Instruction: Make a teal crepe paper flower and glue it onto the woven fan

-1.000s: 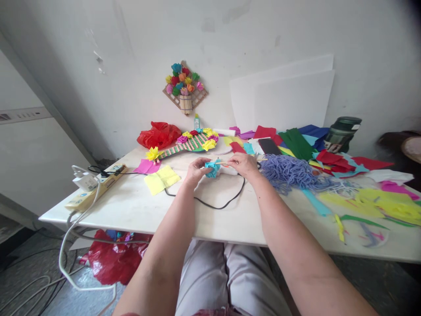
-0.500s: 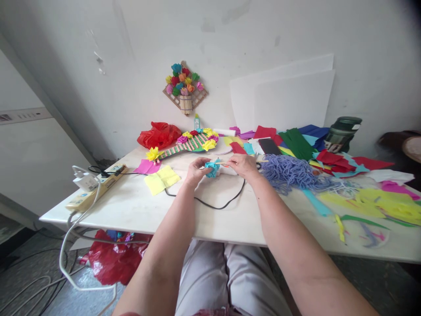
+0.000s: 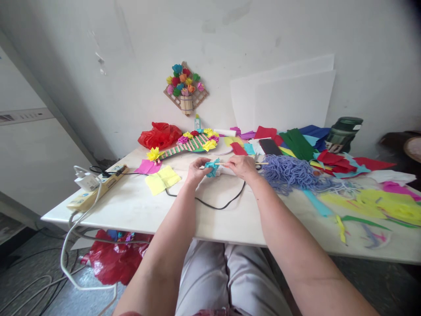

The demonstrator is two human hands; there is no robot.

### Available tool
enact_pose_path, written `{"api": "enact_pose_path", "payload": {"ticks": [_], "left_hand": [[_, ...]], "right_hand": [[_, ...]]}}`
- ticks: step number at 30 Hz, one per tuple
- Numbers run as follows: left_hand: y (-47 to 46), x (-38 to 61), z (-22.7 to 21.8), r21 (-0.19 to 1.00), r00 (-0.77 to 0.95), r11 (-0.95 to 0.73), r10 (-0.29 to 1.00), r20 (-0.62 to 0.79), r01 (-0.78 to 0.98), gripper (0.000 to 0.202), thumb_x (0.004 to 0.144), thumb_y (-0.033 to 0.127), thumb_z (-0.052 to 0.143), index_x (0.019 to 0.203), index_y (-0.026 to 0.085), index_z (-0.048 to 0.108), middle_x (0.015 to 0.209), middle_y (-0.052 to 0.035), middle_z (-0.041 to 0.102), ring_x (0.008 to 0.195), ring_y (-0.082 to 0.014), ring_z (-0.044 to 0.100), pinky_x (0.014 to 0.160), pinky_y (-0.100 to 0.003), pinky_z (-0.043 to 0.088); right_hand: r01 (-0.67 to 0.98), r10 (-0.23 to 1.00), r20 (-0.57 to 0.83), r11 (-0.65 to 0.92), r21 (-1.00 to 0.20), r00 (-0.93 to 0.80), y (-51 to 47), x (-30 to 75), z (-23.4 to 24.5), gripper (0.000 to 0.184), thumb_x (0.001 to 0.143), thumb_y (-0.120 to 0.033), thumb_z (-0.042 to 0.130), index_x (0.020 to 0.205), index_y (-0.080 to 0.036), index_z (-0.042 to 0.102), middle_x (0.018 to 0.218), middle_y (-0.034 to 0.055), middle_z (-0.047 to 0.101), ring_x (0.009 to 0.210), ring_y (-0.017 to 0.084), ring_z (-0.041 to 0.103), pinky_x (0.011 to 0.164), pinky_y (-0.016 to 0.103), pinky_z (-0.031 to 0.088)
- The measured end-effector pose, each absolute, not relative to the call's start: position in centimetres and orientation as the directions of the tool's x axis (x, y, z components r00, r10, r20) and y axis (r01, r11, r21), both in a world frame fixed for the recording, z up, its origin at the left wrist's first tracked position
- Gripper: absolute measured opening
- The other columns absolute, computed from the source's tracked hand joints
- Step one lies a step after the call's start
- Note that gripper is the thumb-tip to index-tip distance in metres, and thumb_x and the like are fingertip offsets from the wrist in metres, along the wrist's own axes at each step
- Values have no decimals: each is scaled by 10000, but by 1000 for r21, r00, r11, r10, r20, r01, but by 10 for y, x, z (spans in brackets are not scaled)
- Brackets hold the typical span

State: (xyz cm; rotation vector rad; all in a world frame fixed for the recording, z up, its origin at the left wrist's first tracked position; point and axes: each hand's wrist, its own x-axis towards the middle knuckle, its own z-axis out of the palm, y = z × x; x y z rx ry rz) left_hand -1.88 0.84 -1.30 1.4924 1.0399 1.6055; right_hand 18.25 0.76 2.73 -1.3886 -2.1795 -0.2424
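My left hand point(image 3: 196, 169) is closed around a small blue crepe-paper flower point(image 3: 212, 167) held just above the white table point(image 3: 138, 206). My right hand point(image 3: 241, 166) pinches a thin wooden stick point(image 3: 259, 163) that runs sideways into the flower. Both hands are close together near the table's middle. A black cable point(image 3: 217, 204) loops on the table under them. A white object lies partly hidden behind my right hand.
A pile of lilac yarn point(image 3: 289, 173) lies right of my right hand, with coloured paper sheets point(image 3: 297, 142) and strips point(image 3: 388, 204) beyond. A woven craft with paper flowers point(image 3: 192, 142), red bag point(image 3: 158, 134), glue bottle point(image 3: 196, 121), yellow paper point(image 3: 162, 179), power strip point(image 3: 95, 186) and dark jar point(image 3: 342, 133) stand around.
My hands have shifted only slightly; the blue flower is turned a little between the fingers and the stick stays in my right hand.
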Motion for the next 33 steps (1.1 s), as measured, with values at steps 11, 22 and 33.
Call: {"api": "enact_pose_path", "payload": {"ticks": [11, 22, 33], "left_hand": [[3, -17, -8, 912, -85, -407, 908, 410, 55, 264, 546, 139, 704, 810, 140, 705, 726, -15, 665, 642, -134, 584, 600, -243, 484], [5, -18, -8, 909, -103, -416, 903, 416, 26, 284, 545, 157, 724, 827, 143, 698, 727, -18, 661, 644, -131, 574, 598, -243, 481], [8, -19, -12, 888, -107, -458, 882, 459, 31, 306, 548, 162, 720, 853, 155, 701, 773, -28, 680, 674, -139, 588, 629, -252, 485]], "right_hand": [[866, 770, 574, 460, -198, -278, 11, 182, 26, 231, 836, -381, 615, 794, -205, 757, 800, 56, 736, 737, 175, 624, 599, 265, 330], [813, 720, 647, 520, -262, -252, 13, 187, 26, 116, 773, -273, 686, 706, -194, 737, 738, 41, 710, 689, 156, 590, 581, 272, 314], [808, 728, 629, 528, -261, -272, 9, 184, 30, 147, 785, -289, 679, 689, -185, 720, 726, 37, 707, 673, 145, 583, 576, 259, 306]]}}
